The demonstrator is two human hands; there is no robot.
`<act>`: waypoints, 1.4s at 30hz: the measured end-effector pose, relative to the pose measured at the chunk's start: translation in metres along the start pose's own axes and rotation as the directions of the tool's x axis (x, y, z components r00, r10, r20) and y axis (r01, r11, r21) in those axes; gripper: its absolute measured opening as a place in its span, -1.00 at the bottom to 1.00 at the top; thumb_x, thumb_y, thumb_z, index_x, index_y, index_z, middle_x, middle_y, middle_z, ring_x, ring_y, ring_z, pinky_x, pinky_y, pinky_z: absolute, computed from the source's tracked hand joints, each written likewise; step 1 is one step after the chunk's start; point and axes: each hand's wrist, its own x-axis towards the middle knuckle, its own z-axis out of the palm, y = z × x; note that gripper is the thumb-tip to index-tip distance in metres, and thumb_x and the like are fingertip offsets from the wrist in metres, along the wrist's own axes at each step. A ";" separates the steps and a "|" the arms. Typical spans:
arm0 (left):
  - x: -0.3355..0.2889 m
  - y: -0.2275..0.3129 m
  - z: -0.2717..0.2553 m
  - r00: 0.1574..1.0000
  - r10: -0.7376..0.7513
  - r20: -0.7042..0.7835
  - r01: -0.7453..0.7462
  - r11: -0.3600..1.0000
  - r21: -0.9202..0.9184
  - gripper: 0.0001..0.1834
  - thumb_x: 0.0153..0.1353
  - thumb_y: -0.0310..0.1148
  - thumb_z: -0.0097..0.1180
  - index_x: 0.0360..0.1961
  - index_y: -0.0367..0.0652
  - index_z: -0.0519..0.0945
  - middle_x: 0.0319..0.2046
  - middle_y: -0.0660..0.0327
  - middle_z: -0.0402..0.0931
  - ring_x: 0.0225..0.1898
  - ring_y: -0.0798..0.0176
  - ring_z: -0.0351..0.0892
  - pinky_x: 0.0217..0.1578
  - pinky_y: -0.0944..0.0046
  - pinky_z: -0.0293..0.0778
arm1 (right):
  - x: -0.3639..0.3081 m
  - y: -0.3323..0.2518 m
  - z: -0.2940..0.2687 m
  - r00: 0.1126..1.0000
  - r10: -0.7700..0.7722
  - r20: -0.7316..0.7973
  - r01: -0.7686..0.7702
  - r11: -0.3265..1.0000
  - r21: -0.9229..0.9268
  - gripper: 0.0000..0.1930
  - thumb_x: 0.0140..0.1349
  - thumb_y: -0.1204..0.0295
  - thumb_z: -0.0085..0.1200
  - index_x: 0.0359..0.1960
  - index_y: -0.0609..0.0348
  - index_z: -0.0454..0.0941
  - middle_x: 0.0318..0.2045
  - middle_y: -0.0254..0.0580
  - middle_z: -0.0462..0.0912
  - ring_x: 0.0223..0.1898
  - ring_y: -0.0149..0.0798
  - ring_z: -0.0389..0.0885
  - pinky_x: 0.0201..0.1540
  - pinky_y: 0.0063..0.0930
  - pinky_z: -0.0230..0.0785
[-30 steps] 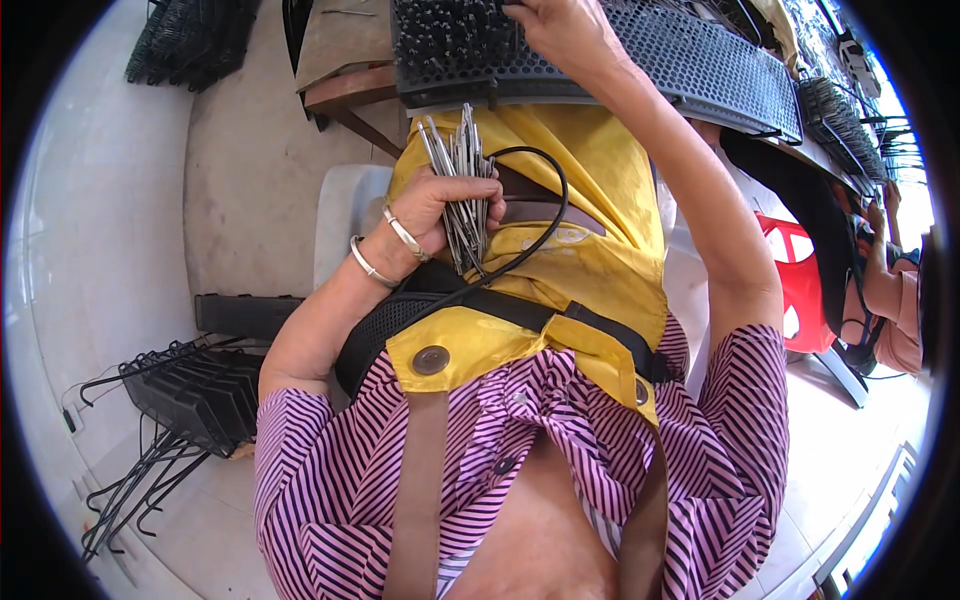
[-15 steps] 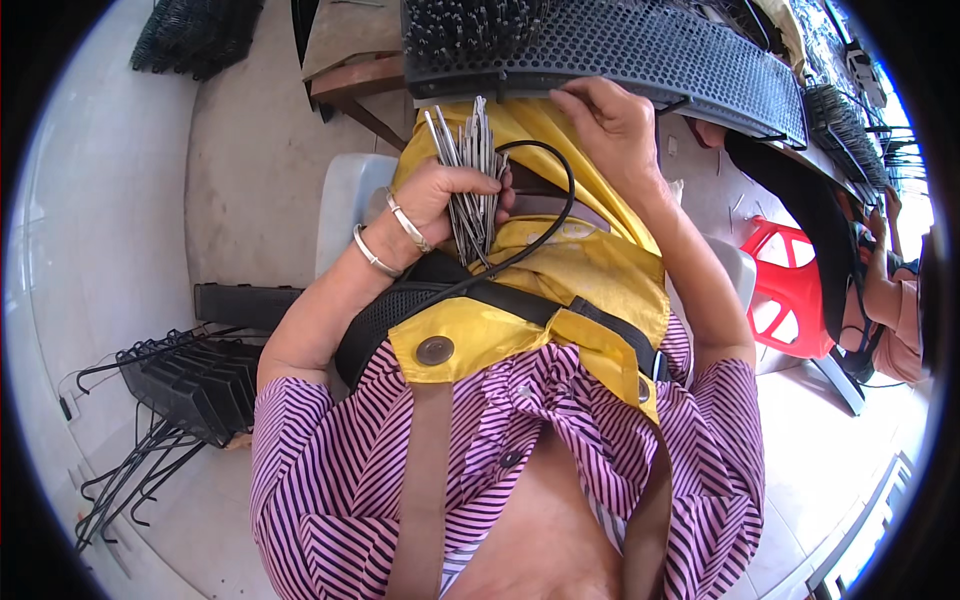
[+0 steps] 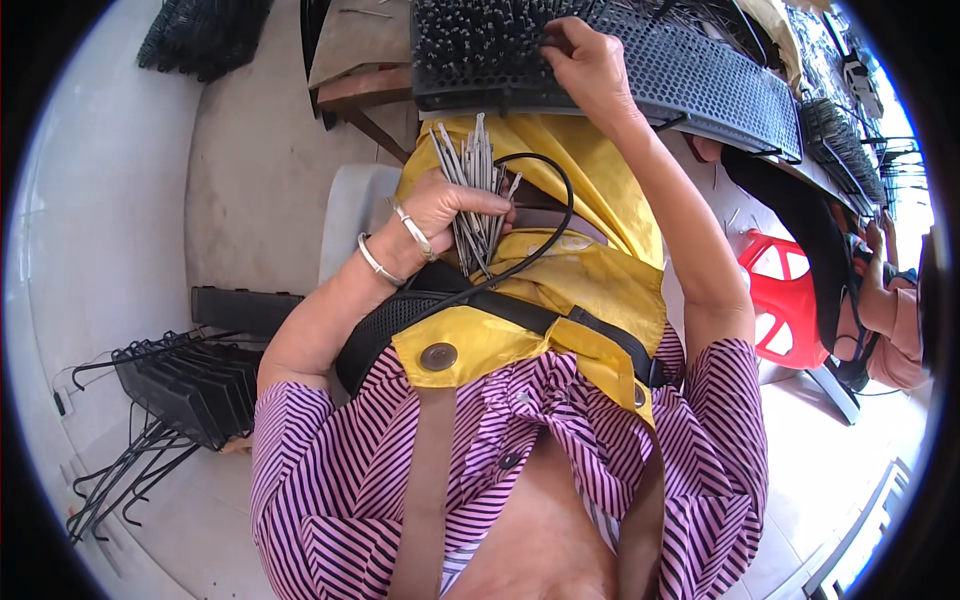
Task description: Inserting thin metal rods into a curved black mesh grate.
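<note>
A bundle of thin grey metal rods [image 3: 470, 158] stands out of my left hand [image 3: 436, 212], whose thumb and fingers are wrapped round it over my lap. At the bench edge, my right hand [image 3: 594, 78] reaches over a black perforated tray [image 3: 700, 100]. Its thumb and forefinger are pinched together beside a dense cluster of upright dark pins [image 3: 475, 45] in the tray's left part. Whatever lies between those fingertips is too small to make out.
A black cable [image 3: 568, 200] loops across my yellow apron [image 3: 600, 290]. Black hooked racks [image 3: 190, 385] lie at the left. A red stool [image 3: 785, 290] and another person's arm [image 3: 880, 285] are at the right. More pin-filled trays [image 3: 835, 140] line the bench.
My right hand has moved up and slightly left, from the tray's near edge to the upright pins. My left hand keeps the rods in nearly the same place.
</note>
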 end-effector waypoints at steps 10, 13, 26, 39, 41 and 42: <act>0.003 -0.004 -0.003 0.999 0.006 0.036 -0.006 1.000 -0.020 -0.76 -0.15 -0.69 0.21 -0.38 -0.36 0.49 -0.54 0.05 0.54 -0.52 0.18 0.59 -0.46 0.30 0.55 | 0.013 -0.023 -0.017 0.998 -0.029 -0.051 0.037 0.985 0.171 -0.92 -0.08 0.62 0.09 -0.50 0.31 0.45 -0.65 -0.02 0.51 -0.62 -0.22 0.51 -0.54 -0.42 0.31; 0.003 -0.004 -0.005 0.999 0.015 0.047 -0.014 1.000 -0.012 -0.76 -0.14 -0.68 0.21 -0.38 -0.36 0.49 -0.54 0.05 0.54 -0.52 0.18 0.59 -0.47 0.30 0.55 | 0.011 -0.035 -0.025 0.992 -0.074 -0.098 0.091 0.979 0.184 -0.90 -0.08 0.62 0.10 -0.47 0.29 0.48 -0.63 -0.05 0.54 -0.59 -0.31 0.54 -0.51 -0.49 0.34; 0.002 -0.002 -0.002 1.000 -0.021 0.001 0.021 0.999 -0.024 -0.81 -0.12 -0.67 0.21 -0.41 -0.37 0.50 -0.54 0.06 0.54 -0.51 0.19 0.59 -0.46 0.31 0.55 | -0.001 -0.026 -0.022 0.931 -0.285 -0.226 0.292 0.957 -0.004 -0.87 -0.08 0.64 0.11 -0.45 0.26 0.46 -0.59 0.01 0.51 -0.53 -0.05 0.56 -0.48 -0.42 0.37; 0.000 -0.002 -0.001 0.999 0.050 -0.002 -0.050 0.998 0.040 -0.80 -0.11 -0.66 0.19 -0.38 -0.35 0.53 -0.51 0.11 0.54 -0.51 0.20 0.59 -0.43 0.31 0.56 | -0.083 -0.074 -0.032 0.716 0.272 0.643 -0.542 0.797 0.266 -0.76 0.11 0.39 0.12 -0.26 0.34 0.57 -0.59 -0.32 0.57 -0.57 -0.56 0.46 -0.54 -0.68 0.30; 0.002 -0.001 0.002 0.998 0.056 -0.002 -0.056 0.996 0.070 -0.76 -0.13 -0.67 0.19 -0.34 -0.35 0.54 -0.48 0.13 0.56 -0.50 0.20 0.59 -0.43 0.30 0.56 | -0.091 -0.078 -0.026 0.685 0.314 0.658 -0.593 0.764 0.253 -0.77 0.13 0.42 0.10 -0.26 0.35 0.57 -0.58 -0.34 0.58 -0.58 -0.60 0.44 -0.55 -0.72 0.28; 0.002 -0.001 0.003 0.998 0.055 0.000 -0.055 0.996 0.072 -0.76 -0.13 -0.67 0.19 -0.34 -0.35 0.54 -0.48 0.13 0.56 -0.50 0.20 0.59 -0.43 0.30 0.56 | -0.094 -0.084 -0.027 0.678 0.354 0.644 -0.656 0.686 0.314 -0.78 0.13 0.42 0.09 -0.26 0.36 0.57 -0.58 -0.35 0.57 -0.59 -0.62 0.42 -0.56 -0.73 0.28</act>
